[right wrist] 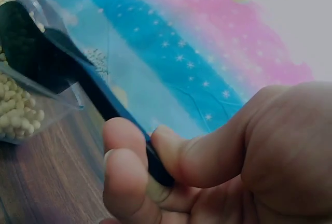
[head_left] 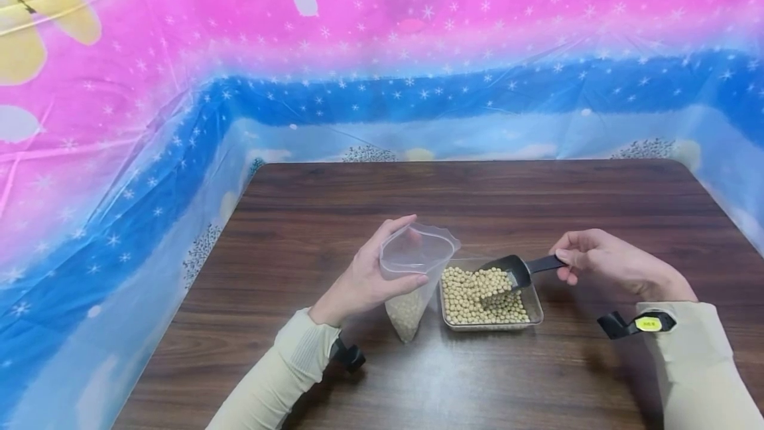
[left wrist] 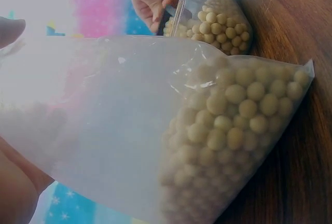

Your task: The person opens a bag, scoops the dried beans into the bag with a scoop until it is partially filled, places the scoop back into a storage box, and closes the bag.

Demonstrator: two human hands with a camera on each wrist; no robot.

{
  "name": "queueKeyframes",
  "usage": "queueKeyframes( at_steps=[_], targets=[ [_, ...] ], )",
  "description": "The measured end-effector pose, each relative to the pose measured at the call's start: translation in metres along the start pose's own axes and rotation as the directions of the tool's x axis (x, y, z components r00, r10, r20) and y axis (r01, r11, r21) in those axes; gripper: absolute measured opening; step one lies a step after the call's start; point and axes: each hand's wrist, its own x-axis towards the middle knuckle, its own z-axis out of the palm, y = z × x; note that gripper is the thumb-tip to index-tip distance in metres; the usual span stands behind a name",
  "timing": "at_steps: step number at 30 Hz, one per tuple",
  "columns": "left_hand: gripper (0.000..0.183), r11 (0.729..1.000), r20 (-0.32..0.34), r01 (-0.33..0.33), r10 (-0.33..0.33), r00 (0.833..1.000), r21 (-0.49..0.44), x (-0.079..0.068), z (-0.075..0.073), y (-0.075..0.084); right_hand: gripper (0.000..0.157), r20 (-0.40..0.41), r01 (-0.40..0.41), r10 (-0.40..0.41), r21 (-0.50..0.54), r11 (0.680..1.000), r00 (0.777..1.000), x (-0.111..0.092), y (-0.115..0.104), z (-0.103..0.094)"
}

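My left hand (head_left: 365, 277) grips a clear plastic bag (head_left: 412, 267) near its top, thumb on the near side, fingers behind. The bag's mouth gapes wide, and pale round beans (left wrist: 228, 130) fill its lower part. To its right stands a clear rectangular container (head_left: 492, 327) holding many of the same beans (head_left: 468, 290). My right hand (head_left: 621, 264) pinches the handle of a black scoop (head_left: 519, 271) between thumb and fingers. The scoop's head dips into the beans at the container's right side, its front edge hidden among them. Fingers (right wrist: 124, 177) curl around the handle end in the right wrist view.
Everything is on a dark wood-grain table (head_left: 537, 383). A pink and blue patterned cloth (head_left: 382, 98) hangs behind the table and along its left side. Black straps with small devices (head_left: 650, 322) sit at the sleeve cuffs.
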Motion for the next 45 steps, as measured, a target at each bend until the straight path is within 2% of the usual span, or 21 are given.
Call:
queueKeyframes(
  at_steps=[10, 15, 19, 22, 27, 31, 34, 36, 40, 45],
  targets=[
    [0.081, 1.0, 0.005, 0.004, -0.004, 1.0, -0.004, -0.001, 0.0, 0.001, 0.039, -0.052, 0.044, -0.039, 0.085, 0.995, 0.998, -0.009, -0.006, -0.009],
    [0.081, 1.0, 0.008, 0.004, -0.004, 1.0, -0.011, -0.002, 0.001, 0.0, 0.03, -0.067, 0.121, -0.111, 0.175, 0.977, 0.992, -0.016, -0.014, -0.015],
    [0.081, 1.0, 0.004, 0.001, 0.0, 1.0, -0.002, -0.002, 0.001, -0.001, 0.021, -0.076, 0.23, -0.217, 0.317, 0.92, 0.973, -0.02, -0.022, -0.017],
    [0.081, 1.0, 0.002, -0.002, 0.002, 1.0, 0.013, -0.002, 0.001, -0.001, 0.022, -0.082, 0.299, -0.292, 0.408, 0.863, 0.953, -0.024, -0.03, -0.015],
    [0.082, 1.0, 0.004, -0.004, 0.004, 1.0, 0.023, -0.001, 0.001, -0.001, 0.027, -0.096, 0.385, -0.391, 0.496, 0.778, 0.915, -0.028, -0.046, -0.004],
    [0.082, 1.0, 0.006, -0.006, 0.006, 1.0, 0.03, 0.0, 0.001, -0.001, 0.03, -0.125, 0.42, -0.428, 0.559, 0.715, 0.895, -0.03, -0.063, 0.012],
    [0.082, 0.999, 0.009, -0.005, 0.004, 1.0, 0.036, 0.0, 0.001, 0.0, 0.029, -0.165, 0.445, -0.435, 0.573, 0.688, 0.885, -0.031, -0.074, 0.026],
    [0.083, 0.999, 0.013, -0.003, 0.002, 1.0, 0.039, 0.001, 0.001, 0.0, 0.028, -0.194, 0.467, -0.439, 0.559, 0.685, 0.877, -0.032, -0.08, 0.035],
    [0.082, 0.999, 0.019, -0.001, 0.0, 1.0, 0.05, 0.002, 0.001, 0.002, 0.025, -0.249, 0.503, -0.439, 0.51, 0.698, 0.863, -0.033, -0.09, 0.051],
    [0.082, 0.998, 0.019, 0.008, -0.009, 1.0, 0.069, 0.001, 0.001, 0.003, 0.025, -0.33, 0.528, -0.421, 0.385, 0.757, 0.845, -0.035, -0.099, 0.069]
  ],
)
